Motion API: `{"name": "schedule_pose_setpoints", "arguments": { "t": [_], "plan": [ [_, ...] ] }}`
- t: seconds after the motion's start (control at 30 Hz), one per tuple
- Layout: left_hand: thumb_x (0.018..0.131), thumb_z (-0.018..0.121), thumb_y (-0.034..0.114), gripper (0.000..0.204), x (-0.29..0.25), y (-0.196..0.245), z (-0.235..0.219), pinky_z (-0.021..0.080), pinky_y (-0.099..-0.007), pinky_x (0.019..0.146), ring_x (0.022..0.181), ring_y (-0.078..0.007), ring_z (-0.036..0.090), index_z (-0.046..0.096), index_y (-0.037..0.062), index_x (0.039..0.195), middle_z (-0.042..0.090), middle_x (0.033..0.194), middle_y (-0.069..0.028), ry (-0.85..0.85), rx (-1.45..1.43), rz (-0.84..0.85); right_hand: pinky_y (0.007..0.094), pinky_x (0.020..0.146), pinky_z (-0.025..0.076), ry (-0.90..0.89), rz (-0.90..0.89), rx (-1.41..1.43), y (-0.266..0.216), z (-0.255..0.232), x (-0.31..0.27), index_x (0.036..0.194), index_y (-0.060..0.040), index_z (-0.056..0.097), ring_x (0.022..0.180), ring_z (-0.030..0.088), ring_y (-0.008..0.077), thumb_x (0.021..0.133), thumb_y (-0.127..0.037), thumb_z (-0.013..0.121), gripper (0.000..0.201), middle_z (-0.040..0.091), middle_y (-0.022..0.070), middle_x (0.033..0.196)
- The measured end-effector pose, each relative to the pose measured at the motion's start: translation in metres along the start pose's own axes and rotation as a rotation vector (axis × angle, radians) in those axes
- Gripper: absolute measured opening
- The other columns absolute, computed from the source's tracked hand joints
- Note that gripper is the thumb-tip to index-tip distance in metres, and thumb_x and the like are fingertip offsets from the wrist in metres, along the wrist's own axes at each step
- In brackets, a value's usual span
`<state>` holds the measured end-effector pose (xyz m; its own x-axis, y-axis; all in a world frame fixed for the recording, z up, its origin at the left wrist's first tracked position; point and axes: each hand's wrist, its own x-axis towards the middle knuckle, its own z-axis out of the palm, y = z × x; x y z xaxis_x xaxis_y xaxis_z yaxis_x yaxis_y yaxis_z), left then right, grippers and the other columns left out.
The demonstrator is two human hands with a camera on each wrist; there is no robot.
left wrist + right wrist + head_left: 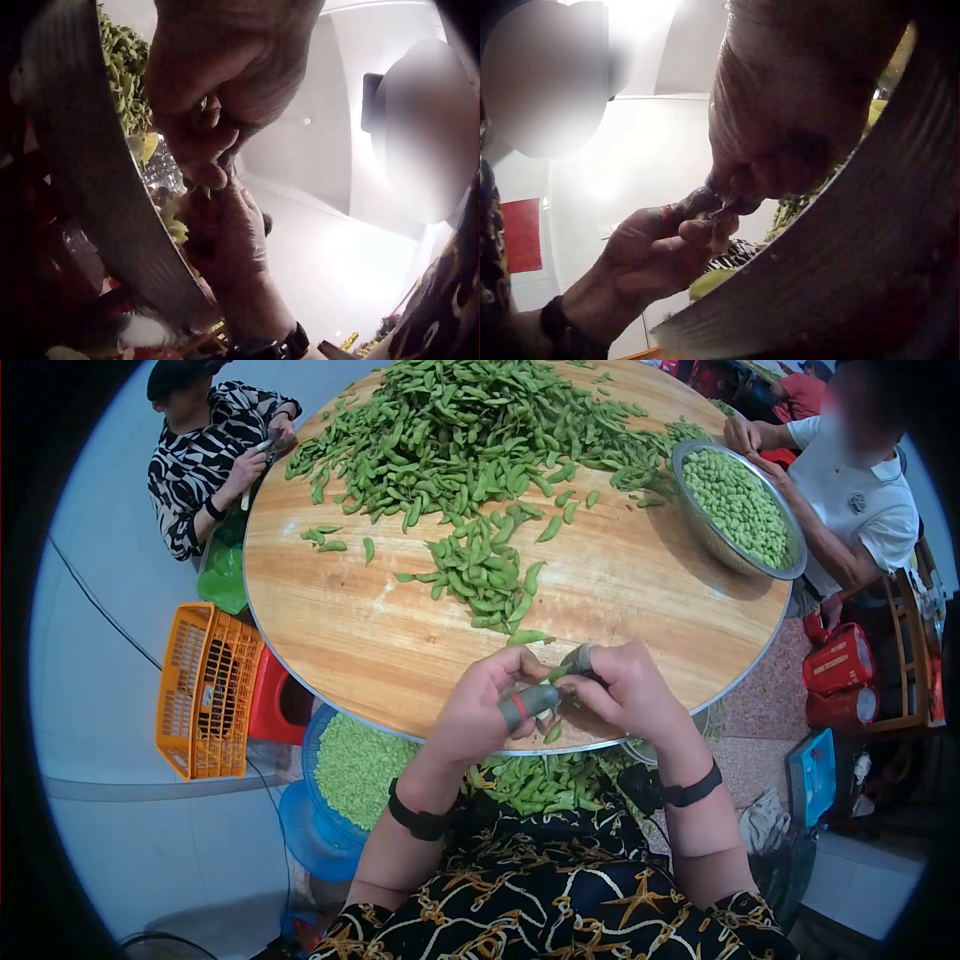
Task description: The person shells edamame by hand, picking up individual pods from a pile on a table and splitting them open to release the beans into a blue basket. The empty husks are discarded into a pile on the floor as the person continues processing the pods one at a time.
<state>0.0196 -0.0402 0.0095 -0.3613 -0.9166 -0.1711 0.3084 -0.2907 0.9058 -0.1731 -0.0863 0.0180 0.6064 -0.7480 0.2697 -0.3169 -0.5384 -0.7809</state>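
Observation:
Close above the table's near edge, my left hand and right hand meet fingertip to fingertip at a green soybean pod. The left hand grips one end, its thumb in a dark grey cover with a red band. My right hand pinches the other end; a dark cover wraps one of its digits too. Fingers hide much of the pod. In the right wrist view the left hand reaches up to the right hand's fingertips. Just beyond lies a small heap of pods.
A large pod pile covers the far side of the round wooden table. A metal bowl of shelled beans stands at the right edge. More pods lie on my lap; a blue basket holds beans. Two people sit across.

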Motion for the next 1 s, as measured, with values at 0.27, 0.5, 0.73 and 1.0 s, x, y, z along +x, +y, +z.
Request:
{"name": "schedule_pose_setpoints", "arguments": {
  "t": [0.27, 0.5, 0.73, 1.0],
  "plan": [
    [0.079, 0.060, 0.000, 0.030, 0.006, 0.001, 0.012, 0.042, -0.0206, 0.054, 0.065, -0.0075, 0.053, 0.045, 0.0019, 0.105, 0.057, 0.082, -0.0046, 0.186, 0.349, 0.048, 0.0380, 0.049, 0.043, 0.096, 0.086, -0.030, -0.011, -0.008, 0.002, 0.070, -0.0017, 0.055, 0.053, 0.054, 0.0336, 0.079, -0.018, 0.063, 0.020, 0.053, 0.0151, 0.057],
    [0.079, 0.060, -0.002, 0.033, 0.000, 0.014, 0.017, 0.045, -0.0233, 0.055, 0.066, -0.0089, 0.055, 0.045, 0.0032, 0.108, 0.059, 0.079, -0.0056, 0.109, 0.333, 0.107, 0.0349, 0.048, 0.041, -0.107, 0.066, 0.045, 0.002, -0.008, 0.000, 0.072, -0.0011, 0.052, 0.048, 0.051, 0.0273, 0.084, -0.020, 0.058, 0.023, 0.052, 0.0140, 0.056],
    [0.077, 0.062, -0.002, 0.025, 0.005, 0.004, 0.006, 0.044, -0.0205, 0.054, 0.063, -0.0077, 0.055, 0.053, 0.0017, 0.100, 0.058, 0.075, -0.0028, -0.056, 0.605, 0.546, 0.0179, 0.039, 0.022, -0.363, 0.676, 1.325, 0.002, -0.006, -0.007, 0.074, -0.0065, 0.054, 0.042, 0.032, 0.0026, 0.094, -0.025, 0.048, 0.027, 0.040, -0.0061, 0.051],
    [0.089, 0.054, 0.013, 0.019, 0.015, -0.007, -0.001, 0.036, -0.0153, 0.049, 0.062, -0.0047, 0.050, 0.051, 0.0017, 0.103, 0.058, 0.083, -0.0029, 0.140, -0.252, 0.077, 0.0260, 0.047, 0.040, 0.050, 0.431, 0.370, -0.012, 0.025, -0.003, 0.079, -0.0003, 0.056, 0.049, 0.051, 0.0121, 0.088, -0.017, 0.055, 0.019, 0.056, 0.0073, 0.060]
  ]
}}
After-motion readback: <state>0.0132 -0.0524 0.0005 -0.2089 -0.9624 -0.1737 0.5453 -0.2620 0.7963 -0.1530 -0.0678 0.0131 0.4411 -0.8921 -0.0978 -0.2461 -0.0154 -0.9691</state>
